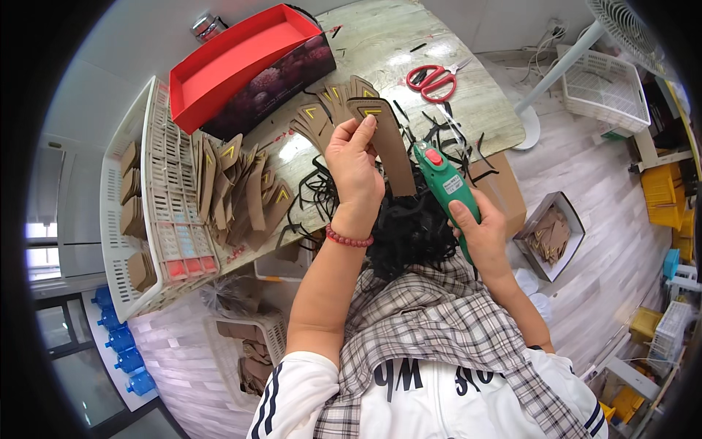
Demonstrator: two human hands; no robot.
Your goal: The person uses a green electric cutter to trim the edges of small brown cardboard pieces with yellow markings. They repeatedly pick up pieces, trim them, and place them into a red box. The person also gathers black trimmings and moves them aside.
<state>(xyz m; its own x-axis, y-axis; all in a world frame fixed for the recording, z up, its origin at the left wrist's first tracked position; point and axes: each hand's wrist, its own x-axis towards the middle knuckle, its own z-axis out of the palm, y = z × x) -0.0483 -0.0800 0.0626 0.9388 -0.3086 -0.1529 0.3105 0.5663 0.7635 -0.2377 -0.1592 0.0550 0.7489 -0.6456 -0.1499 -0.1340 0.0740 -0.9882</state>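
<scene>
My left hand (pixel 356 157) pinches a long brown strap piece (pixel 395 161) with a dark edge and a yellow V-shaped mark near its rounded end. Closed around a green handheld power tool with a red button (pixel 441 177) is my right hand (pixel 479 233). The tool's metal tip points up, just right of the strap piece and apart from it. A tangle of black strips (pixel 409 238) lies on my lap and the table edge below both hands. Similar brown pieces (pixel 313 121) fan out on the table behind my left hand, and more lie in a heap (pixel 241 183) at the left.
Red-handled scissors (pixel 433 82) rest on the table (pixel 373 36) near the far right. A red open box (pixel 241 55) and a white plastic basket (pixel 172 175) stand at the left. On the floor are a box of brown pieces (pixel 550 238) and a fan's base (pixel 528 130).
</scene>
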